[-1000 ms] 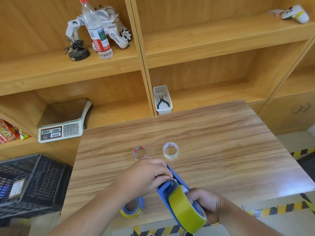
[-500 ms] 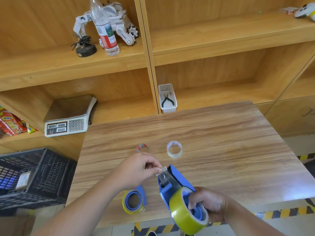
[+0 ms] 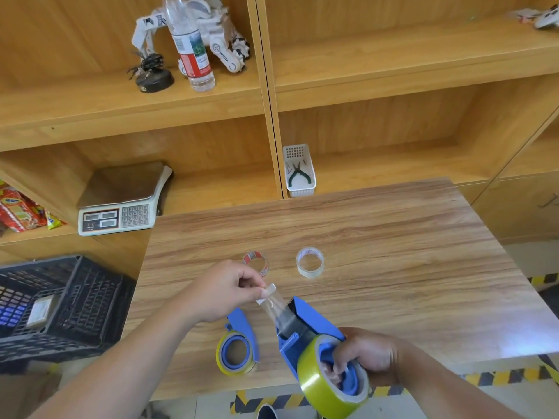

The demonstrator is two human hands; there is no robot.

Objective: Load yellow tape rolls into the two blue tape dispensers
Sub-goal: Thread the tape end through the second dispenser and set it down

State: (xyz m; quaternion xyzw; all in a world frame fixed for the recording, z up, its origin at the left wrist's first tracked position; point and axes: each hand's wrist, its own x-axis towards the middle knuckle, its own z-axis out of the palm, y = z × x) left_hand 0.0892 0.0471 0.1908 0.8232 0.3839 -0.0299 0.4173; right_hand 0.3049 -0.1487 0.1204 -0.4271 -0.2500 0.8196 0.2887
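My right hand [image 3: 367, 356] grips a blue tape dispenser [image 3: 311, 323] over the table's near edge, fingers through its hub. A yellow tape roll [image 3: 320, 384] sits on that hub. My left hand [image 3: 225, 290] pinches the free tape end [image 3: 267, 293], and a clear strip runs from it down to the dispenser's mouth. A second blue dispenser [image 3: 242, 334] lies flat on the table to the left, with a yellow roll [image 3: 222, 358] around its hub.
Two small clear tape rolls [image 3: 256, 263] [image 3: 310, 263] lie on the wooden table [image 3: 393, 252]. Behind it stand shelves with a scale [image 3: 121, 204], a white basket of pliers [image 3: 299, 172] and a bottle [image 3: 192, 46]. A black crate [image 3: 57, 303] sits at left.
My left hand has drawn the tape end up and away from the dispenser's mouth, stretching out a strip. The right hand has kept its hold on the dispenser.
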